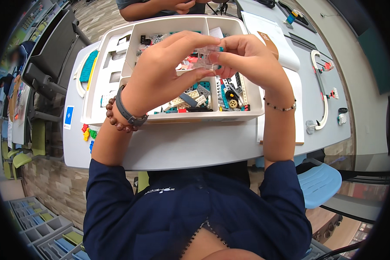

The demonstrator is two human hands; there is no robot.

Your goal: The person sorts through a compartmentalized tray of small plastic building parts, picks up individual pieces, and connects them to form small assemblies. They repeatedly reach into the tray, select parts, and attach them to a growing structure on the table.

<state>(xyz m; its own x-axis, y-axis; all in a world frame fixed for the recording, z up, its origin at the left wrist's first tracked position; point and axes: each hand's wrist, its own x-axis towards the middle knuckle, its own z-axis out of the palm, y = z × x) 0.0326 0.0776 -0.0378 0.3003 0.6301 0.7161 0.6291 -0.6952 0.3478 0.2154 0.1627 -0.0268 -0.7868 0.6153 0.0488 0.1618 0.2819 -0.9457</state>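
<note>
Above a white divided tray (173,119) of building pieces, both my hands are raised and close together. Between them is a clear plastic building piece (203,60), with bits of teal at its right side. My left hand (162,71) curls round its left side, thumb below and fingers above. The fingers and thumb of my right hand (249,58) pinch its right end. Fingers cover part of the piece, so its full shape is hidden. Below, the tray's compartments hold beams, a black wheel-like part (232,96) and a tan gear (233,103).
A teal plate (89,66) lies left of the tray, near small coloured pieces (89,132). At right are an open booklet (286,91), a curved white track assembly (323,115) and a small black-and-white cylinder (342,116). Across the table is another person's hand (182,6).
</note>
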